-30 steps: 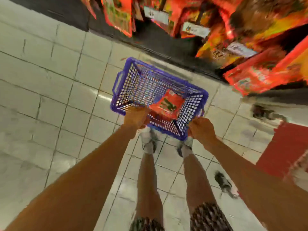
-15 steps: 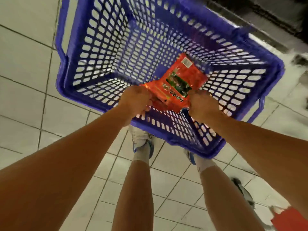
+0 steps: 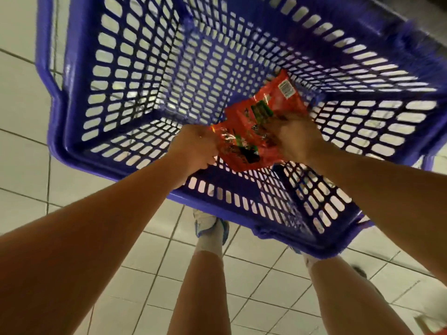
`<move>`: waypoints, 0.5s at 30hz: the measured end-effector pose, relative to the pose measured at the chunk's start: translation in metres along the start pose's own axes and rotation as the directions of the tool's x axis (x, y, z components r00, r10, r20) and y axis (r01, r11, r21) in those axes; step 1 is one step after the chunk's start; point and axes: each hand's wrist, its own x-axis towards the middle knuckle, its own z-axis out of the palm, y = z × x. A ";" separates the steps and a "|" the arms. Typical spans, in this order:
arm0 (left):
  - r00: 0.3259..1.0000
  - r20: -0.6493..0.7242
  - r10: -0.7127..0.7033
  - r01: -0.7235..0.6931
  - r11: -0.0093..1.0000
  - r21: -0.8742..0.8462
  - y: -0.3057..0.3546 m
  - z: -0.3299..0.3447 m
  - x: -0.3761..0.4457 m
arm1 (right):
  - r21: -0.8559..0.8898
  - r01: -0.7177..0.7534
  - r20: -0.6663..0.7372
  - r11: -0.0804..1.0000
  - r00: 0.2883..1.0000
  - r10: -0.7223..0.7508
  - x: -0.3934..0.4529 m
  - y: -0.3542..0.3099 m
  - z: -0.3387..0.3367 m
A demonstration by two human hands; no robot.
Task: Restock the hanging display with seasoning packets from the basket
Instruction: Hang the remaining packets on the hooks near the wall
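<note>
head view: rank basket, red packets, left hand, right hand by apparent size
1. basket, fills most of the frame.
2. red packets, two overlapping, counted together.
3. left hand and right hand: look alike, right one blurred; no ranking.

We lose the far rim of the basket (image 3: 72,112) past the top edge, and its right side smears into blur. Inside the basket, the print on the red seasoning packets (image 3: 256,122) is too blurred to read. The fingers of the right hand (image 3: 296,139) blur over them; those of the left hand (image 3: 193,148) curl out of sight. Below the basket, one shoe (image 3: 210,226) is half covered by its near rim
</note>
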 end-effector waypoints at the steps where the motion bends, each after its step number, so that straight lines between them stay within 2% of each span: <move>1: 1.000 -0.022 -0.002 0.001 0.999 -0.050 0.001 -0.002 -0.002 | 0.181 -0.010 -0.013 0.983 1.000 0.012 -0.001 -0.003 -0.012; 3: 0.998 -0.067 0.005 -0.012 0.995 -0.103 -0.002 -0.008 0.005 | 0.591 -0.072 -0.008 0.803 0.995 0.095 -0.001 -0.006 -0.040; 5: 0.997 -0.059 0.049 -0.055 0.992 -0.113 0.003 -0.015 0.008 | 0.863 -0.150 0.114 0.482 0.988 0.104 -0.001 -0.006 -0.068; 7: 0.995 0.012 0.102 -0.098 0.983 -0.157 0.010 -0.021 0.006 | 0.965 -0.196 0.214 0.175 0.973 -0.092 -0.003 -0.009 -0.090; 8: 0.989 0.046 0.143 -0.131 0.973 -0.191 0.013 -0.023 0.008 | 0.971 -0.226 0.237 0.077 0.946 -0.220 -0.005 -0.012 -0.098; 9: 0.984 0.060 0.170 -0.151 0.959 -0.239 0.015 -0.027 0.009 | 0.968 -0.248 0.242 0.022 0.917 -0.316 -0.005 -0.015 -0.103; 10: 0.985 0.030 0.171 -0.154 0.941 -0.303 0.015 -0.030 0.010 | 0.967 -0.256 0.240 0.003 0.903 -0.357 -0.003 -0.018 -0.104; 11: 0.987 -0.012 0.163 -0.156 0.925 -0.347 0.014 -0.033 0.011 | 0.969 -0.249 0.235 0.001 0.913 -0.335 -0.001 -0.020 -0.104; 12: 0.984 -0.063 0.164 -0.176 0.914 -0.365 0.011 -0.036 0.013 | 0.974 -0.223 0.222 0.025 0.943 -0.247 0.003 -0.021 -0.100; 13: 0.977 -0.113 0.179 -0.207 0.920 -0.334 0.008 -0.037 0.013 | 0.978 -0.186 0.197 0.097 0.973 -0.121 0.007 -0.021 -0.095; 14: 0.966 -0.166 0.197 -0.239 0.925 -0.297 0.004 -0.037 0.012 | 0.960 -0.159 0.161 0.231 0.987 0.013 0.011 -0.021 -0.084; 15: 0.953 -0.218 0.212 -0.263 0.933 -0.246 0.001 -0.037 0.011 | 0.895 -0.149 0.113 0.420 0.988 0.109 0.015 -0.019 -0.071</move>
